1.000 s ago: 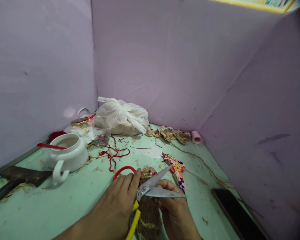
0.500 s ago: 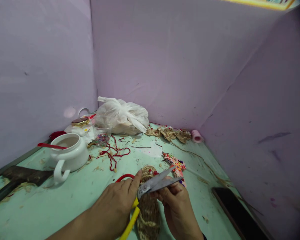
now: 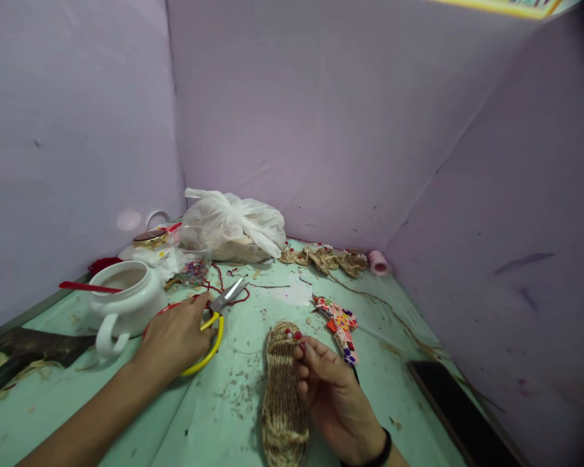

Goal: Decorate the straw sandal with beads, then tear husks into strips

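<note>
My left hand (image 3: 178, 334) is on a pair of scissors (image 3: 230, 293) over the left-middle of the table, its fingers closed about the yellow and red handles. The blades point away to the right, nearly together, above some red yarn (image 3: 243, 299). In front of me lies a long woven straw piece (image 3: 286, 395), brown with paler ends, with red and white beads (image 3: 296, 335) at its far end. Beside those beads, the thumb and fingertips of my right hand (image 3: 333, 383) are pinched together. What sits between them is too small to make out.
A white pot (image 3: 139, 305) with a red stick stands left, near a dark cleaver-like blade (image 3: 48, 344). Behind are a tied plastic bag (image 3: 243, 227), straw pieces (image 3: 326, 258) and a pink spool (image 3: 379, 263). A patterned cloth piece (image 3: 340, 321) and a phone (image 3: 460, 405) lie right.
My left hand has carried the scissors left, away from the straw piece, and their blades have come closer together. My right hand stays by the beads, slightly lower and still pinched.
</note>
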`<state>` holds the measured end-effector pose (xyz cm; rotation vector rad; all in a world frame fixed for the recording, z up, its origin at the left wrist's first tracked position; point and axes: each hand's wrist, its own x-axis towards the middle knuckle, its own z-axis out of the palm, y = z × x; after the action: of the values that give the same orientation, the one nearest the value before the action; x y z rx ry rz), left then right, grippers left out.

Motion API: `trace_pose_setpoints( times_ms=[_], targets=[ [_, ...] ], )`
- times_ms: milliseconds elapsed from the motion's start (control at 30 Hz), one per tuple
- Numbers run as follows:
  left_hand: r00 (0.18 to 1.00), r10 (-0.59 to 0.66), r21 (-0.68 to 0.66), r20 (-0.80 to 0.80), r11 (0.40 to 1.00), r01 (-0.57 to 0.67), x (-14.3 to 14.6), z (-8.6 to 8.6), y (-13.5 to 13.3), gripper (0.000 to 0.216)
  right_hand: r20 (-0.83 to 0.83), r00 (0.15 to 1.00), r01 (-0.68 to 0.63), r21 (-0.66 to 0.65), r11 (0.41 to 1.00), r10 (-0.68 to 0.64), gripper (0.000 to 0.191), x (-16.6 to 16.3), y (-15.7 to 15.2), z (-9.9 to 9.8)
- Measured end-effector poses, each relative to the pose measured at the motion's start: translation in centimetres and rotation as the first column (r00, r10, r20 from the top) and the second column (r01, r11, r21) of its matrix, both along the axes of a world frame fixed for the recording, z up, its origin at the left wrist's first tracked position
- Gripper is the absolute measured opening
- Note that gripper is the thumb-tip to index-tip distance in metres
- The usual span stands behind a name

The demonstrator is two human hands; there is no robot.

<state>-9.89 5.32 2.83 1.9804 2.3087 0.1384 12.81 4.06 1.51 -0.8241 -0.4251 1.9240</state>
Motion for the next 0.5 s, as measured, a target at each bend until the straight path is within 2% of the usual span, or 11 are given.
trace_pose_setpoints(
  times_ms=[100,133,200,233,267,333,400,433,500],
  targets=[
    [1.0,-0.004,0.02,-0.013,1.0,0.005,-0.4,-0.2,0.2,0.035,0.012,1.0,-0.019,0.004,1.0,0.019,0.029,-0.1,0.0,-0.2],
    [1.0,-0.013,0.09,0.015,0.996,0.011,-0.3,-0.2,0.2,0.032,0.023,0.999,-0.024,0.013,1.0,0.024,0.029,-0.1,0.1,-0.2],
    [0.978,-0.1,0.293,0.182,0.955,0.043,0.7,0.3,-0.3,0.025,0.047,0.998,-0.048,0.042,0.998,0.046,0.029,-0.1,0.1,-0.3],
    [0.934,-0.186,0.391,0.305,0.919,0.055,1.6,0.6,-0.6,0.022,0.057,0.996,-0.066,0.062,0.996,0.062,0.029,-0.1,0.1,-0.3],
    [0.853,-0.29,0.455,0.433,0.888,0.071,2.6,1.0,-1.1,0.019,0.064,0.995,-0.088,0.08,0.993,0.083,0.028,-0.1,0.1,-0.3],
    [0.661,-0.441,0.487,0.608,0.864,0.129,4.8,1.9,-2.0,0.012,0.066,0.989,-0.139,0.107,0.984,0.133,0.026,-0.1,0.0,-0.3],
    [0.496,-0.524,0.498,0.692,0.845,0.197,6.8,2.5,-2.6,0.008,0.05,0.983,-0.183,0.116,0.976,0.179,0.025,-0.1,-0.1,-0.1],
    [0.442,-0.547,0.502,0.711,0.835,0.227,7.6,2.6,-2.8,0.009,0.039,0.979,-0.202,0.111,0.973,0.199,0.025,-0.1,-0.2,0.0],
    [0.387,-0.577,0.512,0.719,0.817,0.266,8.6,2.7,-2.8,0.013,0.006,0.972,-0.236,0.09,0.968,0.237,0.028,-0.2,-0.3,0.1]
  ],
)
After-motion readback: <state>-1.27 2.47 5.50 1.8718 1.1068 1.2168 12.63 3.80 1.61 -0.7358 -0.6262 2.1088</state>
